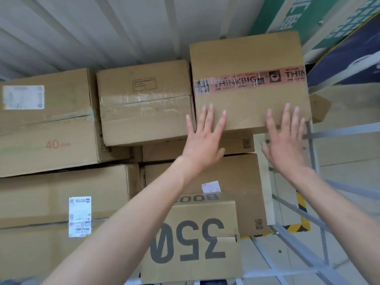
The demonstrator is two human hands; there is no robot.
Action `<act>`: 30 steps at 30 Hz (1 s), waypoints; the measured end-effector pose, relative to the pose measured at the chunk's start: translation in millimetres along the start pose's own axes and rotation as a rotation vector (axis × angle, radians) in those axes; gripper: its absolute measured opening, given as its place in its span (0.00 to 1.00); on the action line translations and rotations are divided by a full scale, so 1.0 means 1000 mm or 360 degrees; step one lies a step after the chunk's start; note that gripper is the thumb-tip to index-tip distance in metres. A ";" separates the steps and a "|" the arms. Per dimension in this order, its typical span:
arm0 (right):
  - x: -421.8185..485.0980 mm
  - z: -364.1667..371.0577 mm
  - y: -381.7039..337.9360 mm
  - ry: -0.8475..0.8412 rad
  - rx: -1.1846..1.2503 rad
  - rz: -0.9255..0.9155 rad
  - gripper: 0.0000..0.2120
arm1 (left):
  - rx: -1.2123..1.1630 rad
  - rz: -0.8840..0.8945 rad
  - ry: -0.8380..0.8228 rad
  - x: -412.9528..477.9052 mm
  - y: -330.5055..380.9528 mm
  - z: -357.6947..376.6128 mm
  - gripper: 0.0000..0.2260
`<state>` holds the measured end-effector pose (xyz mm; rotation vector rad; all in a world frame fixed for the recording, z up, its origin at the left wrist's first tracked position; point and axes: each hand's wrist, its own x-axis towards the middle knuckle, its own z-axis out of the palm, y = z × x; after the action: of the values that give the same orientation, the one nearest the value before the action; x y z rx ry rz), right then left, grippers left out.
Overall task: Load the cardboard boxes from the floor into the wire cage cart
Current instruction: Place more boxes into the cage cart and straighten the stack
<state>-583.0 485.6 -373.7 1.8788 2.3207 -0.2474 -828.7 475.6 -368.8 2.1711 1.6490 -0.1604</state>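
Note:
A cardboard box with pink "THINK BIG" tape (246,62) sits on top of the stack at the upper right. My left hand (204,138) lies flat with spread fingers against the box's near left edge. My right hand (285,138) is spread the same way at its near right edge. Neither hand curls round anything. Below stand several more cardboard boxes, among them one printed "350" (193,243) nearest me and a taped box (144,103) to the left. Grey bars of the wire cage cart (312,153) run down the right side.
A large box marked "40" (47,124) and a labelled one (61,202) fill the left. A ribbed white wall (92,27) rises behind the stack. Green and dark blue signs (339,38) stand at the upper right. Yellow-black floor tape (302,214) shows through the cart bars.

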 end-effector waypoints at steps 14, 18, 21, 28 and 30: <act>-0.235 0.137 -0.143 -0.1699 -0.0315 -0.0682 0.58 | -0.0054 -0.0554 -0.1295 -0.305 -0.028 0.197 0.51; -0.204 0.135 -0.137 -0.1540 -0.0380 -0.0654 0.58 | -0.0056 -0.0524 -0.1100 -0.278 -0.043 0.196 0.58; -0.154 0.127 -0.139 -0.1374 -0.0400 -0.0676 0.57 | -0.0073 -0.0543 -0.0938 -0.241 -0.071 0.180 0.58; -0.031 0.094 -0.149 -0.1158 -0.0482 -0.0686 0.58 | -0.0130 -0.0568 -0.0777 -0.142 -0.125 0.125 0.56; -0.018 0.094 -0.153 -0.1139 -0.0489 -0.0680 0.57 | -0.0139 -0.0578 -0.0848 -0.126 -0.130 0.118 0.55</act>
<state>-727.8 416.8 -455.9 0.9218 2.0505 -0.4811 -970.2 345.4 -467.0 1.5600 1.6618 -0.6905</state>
